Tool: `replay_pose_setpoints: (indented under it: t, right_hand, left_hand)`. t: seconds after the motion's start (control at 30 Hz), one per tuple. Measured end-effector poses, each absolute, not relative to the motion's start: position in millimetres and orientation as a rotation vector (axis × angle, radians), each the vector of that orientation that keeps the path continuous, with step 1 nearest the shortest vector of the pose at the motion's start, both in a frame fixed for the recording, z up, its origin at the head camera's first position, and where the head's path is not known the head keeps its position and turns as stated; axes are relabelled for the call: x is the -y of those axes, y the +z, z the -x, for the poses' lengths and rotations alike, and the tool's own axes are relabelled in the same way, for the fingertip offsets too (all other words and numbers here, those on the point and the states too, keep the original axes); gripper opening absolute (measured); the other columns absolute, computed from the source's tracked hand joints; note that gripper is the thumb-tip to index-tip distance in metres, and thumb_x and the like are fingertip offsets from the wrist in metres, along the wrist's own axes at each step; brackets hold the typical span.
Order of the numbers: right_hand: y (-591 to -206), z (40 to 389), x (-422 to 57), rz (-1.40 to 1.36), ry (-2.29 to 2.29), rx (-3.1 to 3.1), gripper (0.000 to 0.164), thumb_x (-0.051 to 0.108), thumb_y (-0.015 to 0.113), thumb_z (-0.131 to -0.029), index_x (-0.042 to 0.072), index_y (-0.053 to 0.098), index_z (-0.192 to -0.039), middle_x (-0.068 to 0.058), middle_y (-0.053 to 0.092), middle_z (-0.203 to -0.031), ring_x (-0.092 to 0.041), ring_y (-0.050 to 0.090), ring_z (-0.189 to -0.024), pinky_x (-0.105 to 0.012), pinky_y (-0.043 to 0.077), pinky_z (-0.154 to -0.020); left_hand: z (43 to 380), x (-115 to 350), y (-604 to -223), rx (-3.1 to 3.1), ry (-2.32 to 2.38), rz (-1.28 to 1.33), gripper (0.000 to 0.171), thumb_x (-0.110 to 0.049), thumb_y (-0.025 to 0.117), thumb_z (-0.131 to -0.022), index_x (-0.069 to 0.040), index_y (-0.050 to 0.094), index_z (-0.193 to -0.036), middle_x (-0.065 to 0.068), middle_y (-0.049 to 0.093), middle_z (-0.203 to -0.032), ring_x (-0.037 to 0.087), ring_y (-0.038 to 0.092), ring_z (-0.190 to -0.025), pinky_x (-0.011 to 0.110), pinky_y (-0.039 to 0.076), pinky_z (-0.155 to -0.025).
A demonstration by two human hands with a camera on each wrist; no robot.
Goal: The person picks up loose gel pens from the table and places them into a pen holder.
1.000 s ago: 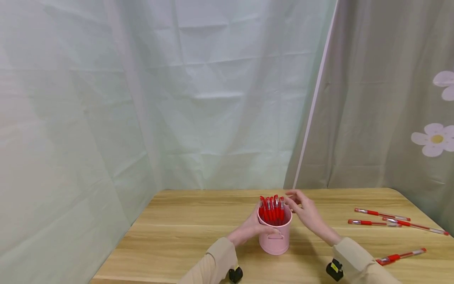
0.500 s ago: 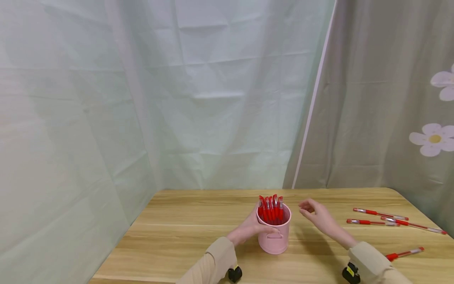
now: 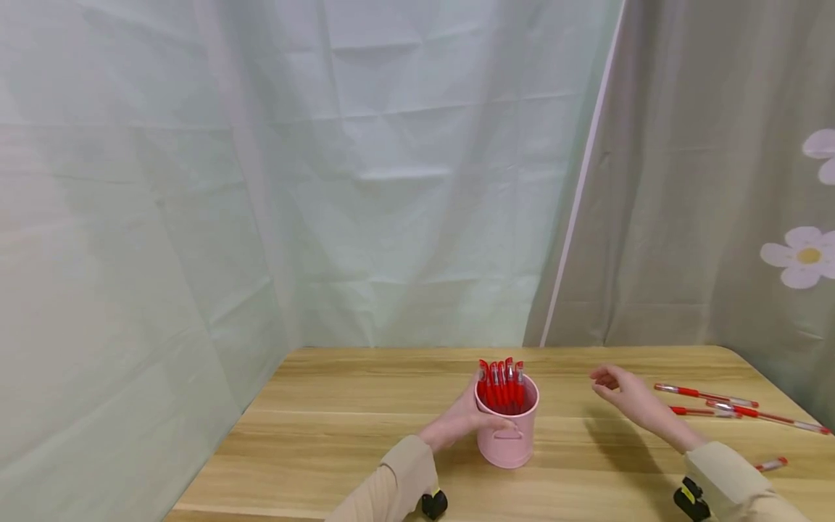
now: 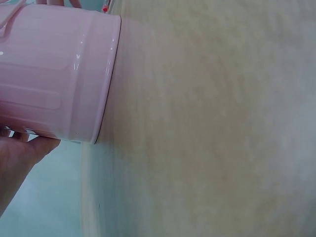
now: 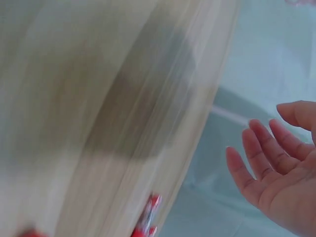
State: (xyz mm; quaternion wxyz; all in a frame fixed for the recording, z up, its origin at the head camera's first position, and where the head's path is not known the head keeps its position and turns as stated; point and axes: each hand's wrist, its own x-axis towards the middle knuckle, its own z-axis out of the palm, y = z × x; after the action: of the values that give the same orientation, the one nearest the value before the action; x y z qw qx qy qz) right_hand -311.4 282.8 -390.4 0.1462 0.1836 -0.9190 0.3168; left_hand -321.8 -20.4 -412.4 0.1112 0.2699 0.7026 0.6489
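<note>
In the head view a pink pail-like cup [image 3: 505, 448] stands upright on the table, with several red pens [image 3: 501, 384] leaning at the left side of its mouth. My left hand [image 3: 459, 420] grips the cup from the left, its thumb along the front near the small handle. The left wrist view has the cup [image 4: 54, 69] large, with part of the left hand [image 4: 22, 153] against its side. Over the table to the right, my right hand [image 3: 636, 399] is in the air, holding nothing. Its fingers are loosely bent in the right wrist view, where the hand [image 5: 284, 168] is at the right edge.
Loose red pens [image 3: 770, 415] lie crossing one another on the right of the wooden table [image 3: 339, 428]. Another pen [image 3: 772, 464] lies nearer, partly hidden by the right sleeve [image 3: 737, 471]. Pale curtains [image 3: 417, 181] hang behind the table.
My right hand has moved away from the cup's rim, rightward toward the loose pens. The left hand and the cup stay in place.
</note>
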Motion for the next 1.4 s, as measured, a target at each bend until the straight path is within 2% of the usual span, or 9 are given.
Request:
replay_pose_setpoints:
  t: [0.1,0.27,0.43,0.57,0.7,0.8,0.93,1.13,1.4]
  right_hand:
    - [-388,312,-296,-0.545,0.822,2.662,0.022,0.004,0.062,-0.084,-0.006,0.056,-0.102,-0.007,0.059,-0.087,-0.026,0.056,-0.080,-0.039,0.046,-0.066]
    - [-386,314,-315,-0.629,0.655,2.692,0.034,0.000,0.065,-0.079,-0.012,0.050,-0.108,-0.023,0.057,-0.095,-0.038,0.054,-0.086,-0.049,0.044,-0.069]
    - [-389,314,-328,-0.714,0.487,2.687,0.043,-0.002,0.067,-0.076,-0.014,0.048,-0.112,-0.031,0.053,-0.105,-0.046,0.050,-0.095,-0.054,0.042,-0.075]
    - [-393,313,-338,-0.782,0.417,2.670,0.048,-0.007,0.068,-0.072,-0.014,0.047,-0.114,-0.030,0.053,-0.105,-0.041,0.054,-0.089,-0.049,0.045,-0.072]
    - [-398,313,-346,-0.808,0.374,2.667,0.050,-0.010,0.068,-0.068,-0.012,0.048,-0.114,-0.028,0.054,-0.103,-0.035,0.055,-0.083,-0.045,0.046,-0.066]
    - [-402,313,-352,-0.799,0.369,2.697,0.051,-0.010,0.069,-0.068,-0.012,0.048,-0.114,-0.029,0.053,-0.103,-0.041,0.053,-0.089,-0.050,0.044,-0.071]
    - [-407,314,-358,-0.771,0.371,2.748,0.051,-0.008,0.068,-0.069,-0.012,0.047,-0.115,-0.029,0.053,-0.103,-0.046,0.050,-0.094,-0.055,0.042,-0.075]
    - [-416,315,-367,-0.707,0.339,2.823,0.046,-0.001,0.068,-0.073,-0.010,0.049,-0.114,-0.027,0.054,-0.102,-0.046,0.050,-0.095,-0.055,0.040,-0.077]
    - [-423,315,-371,-0.676,0.349,2.861,0.052,0.009,0.070,-0.068,-0.009,0.051,-0.113,-0.028,0.052,-0.104,-0.045,0.049,-0.097,-0.056,0.039,-0.078]
  left_hand:
    - [322,20,-412,-2.080,1.899,-0.781,0.106,-0.014,0.078,-0.069,-0.012,0.005,-0.145,-0.004,0.028,-0.139,0.014,0.034,-0.121,0.037,0.023,-0.099]
    - [322,21,-411,-2.083,1.894,-0.780,0.104,-0.015,0.078,-0.070,-0.009,0.005,-0.144,-0.001,0.029,-0.139,0.017,0.034,-0.121,0.038,0.026,-0.098]
    - [321,21,-410,-2.081,1.882,-0.751,0.105,-0.016,0.077,-0.071,-0.009,0.002,-0.144,-0.001,0.028,-0.139,0.017,0.033,-0.121,0.038,0.026,-0.099]
    - [321,22,-410,-2.077,1.888,-0.749,0.106,-0.016,0.077,-0.070,-0.009,0.001,-0.144,0.000,0.027,-0.140,0.017,0.033,-0.122,0.039,0.024,-0.100]
    - [322,21,-410,-2.068,1.900,-0.788,0.101,-0.015,0.077,-0.070,-0.012,0.008,-0.144,-0.003,0.032,-0.136,0.016,0.035,-0.120,0.037,0.027,-0.098]
    - [324,21,-411,-2.068,1.903,-0.812,0.096,-0.014,0.077,-0.070,-0.016,0.013,-0.143,-0.005,0.036,-0.133,0.015,0.037,-0.118,0.036,0.029,-0.096]
    - [324,21,-411,-2.090,1.892,-0.797,0.097,-0.015,0.077,-0.070,-0.016,0.013,-0.143,-0.006,0.035,-0.134,0.015,0.036,-0.119,0.037,0.029,-0.096]
    - [324,21,-414,-2.047,1.907,-0.845,0.093,-0.011,0.076,-0.071,-0.017,0.016,-0.142,-0.005,0.037,-0.133,0.015,0.037,-0.118,0.035,0.031,-0.095]
    - [322,20,-417,-2.085,1.889,-0.769,0.100,-0.016,0.077,-0.070,-0.012,0.009,-0.144,-0.004,0.031,-0.137,0.016,0.034,-0.120,0.038,0.029,-0.097]
